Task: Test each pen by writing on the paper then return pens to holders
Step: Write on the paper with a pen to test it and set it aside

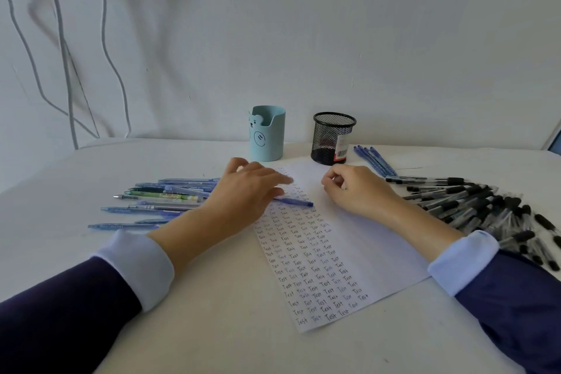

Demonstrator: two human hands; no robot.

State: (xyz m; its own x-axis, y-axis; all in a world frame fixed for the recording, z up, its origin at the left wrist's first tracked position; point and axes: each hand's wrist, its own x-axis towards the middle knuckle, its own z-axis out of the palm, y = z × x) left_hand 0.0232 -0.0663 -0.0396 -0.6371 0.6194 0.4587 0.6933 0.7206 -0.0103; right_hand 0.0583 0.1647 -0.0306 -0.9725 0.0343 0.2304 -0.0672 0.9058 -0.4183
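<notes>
A white paper (pixel 368 223) covered in rows of the word "Test" lies in front of me. My left hand (pixel 252 188) rests on the paper's upper left with fingers straight. A blue pen (pixel 296 201) lies across the paper, partly under that hand. My right hand (pixel 353 188) rests on the paper's upper right, fingers loosely curled, holding nothing that I can see. Behind the paper stand a light blue bear holder (pixel 267 133) and a black mesh holder (pixel 332 138); no pens stick out of either.
Several blue and green pens (pixel 164 197) lie in a loose pile left of the paper. Many black-capped pens (pixel 485 209) are heaped at the right, with a few blue pens (pixel 375 161) beside the mesh holder. White cables (pixel 65 70) hang on the wall at the left.
</notes>
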